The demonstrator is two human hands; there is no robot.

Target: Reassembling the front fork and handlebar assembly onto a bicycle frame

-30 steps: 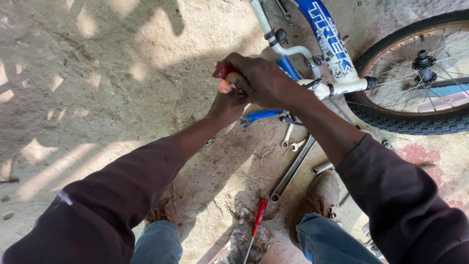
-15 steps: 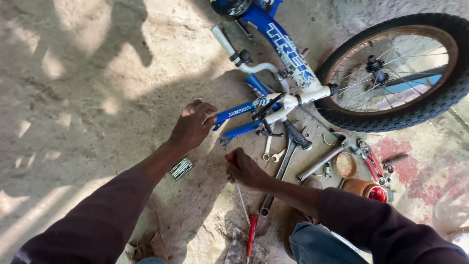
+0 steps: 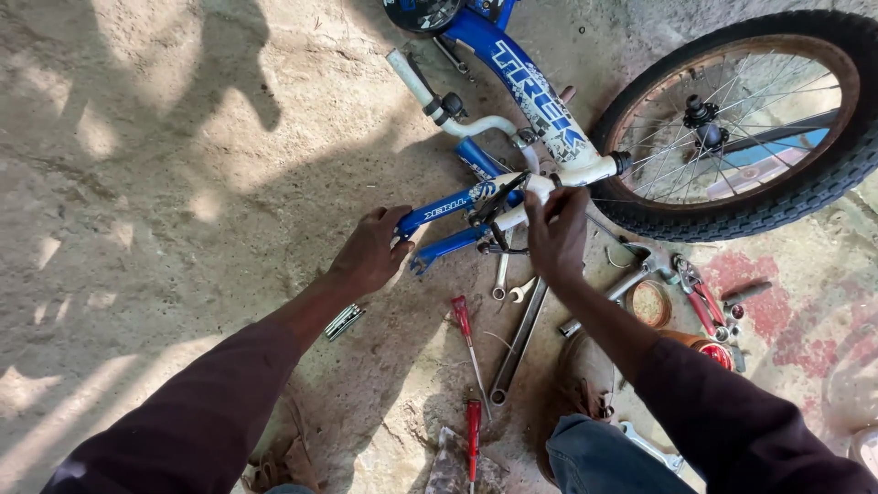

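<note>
I'm looking down at the blue-and-white small bicycle frame [image 3: 530, 101] lying on its side on the sandy concrete ground [image 3: 165, 183]. Its long axis is running diagonally, from the blue fork legs [image 3: 448, 224] at lower left up toward the top right, and the fork tips are pointing left and a little down.

My left hand [image 3: 370, 252] is curling loosely around the ends of the fork legs, fingers half closed on the blue metal. My right hand [image 3: 556, 233] is gripping the white tube [image 3: 540, 190] at the fork crown, fingers wrapping over it; I can't tell how tight.

The black-tyred spoked wheel [image 3: 732, 119] is lying just right of the frame, touching it near the white tube. The white handlebar with grey grip [image 3: 430, 91] is sticking out up-left.

Below my hands: a long grey steel wrench [image 3: 517, 343] lying near-vertical, two red-handled screwdrivers [image 3: 468, 343], small spanners [image 3: 503, 274], red-handled pliers [image 3: 700, 293] and a round rusty tin [image 3: 651, 304] further right.
</note>
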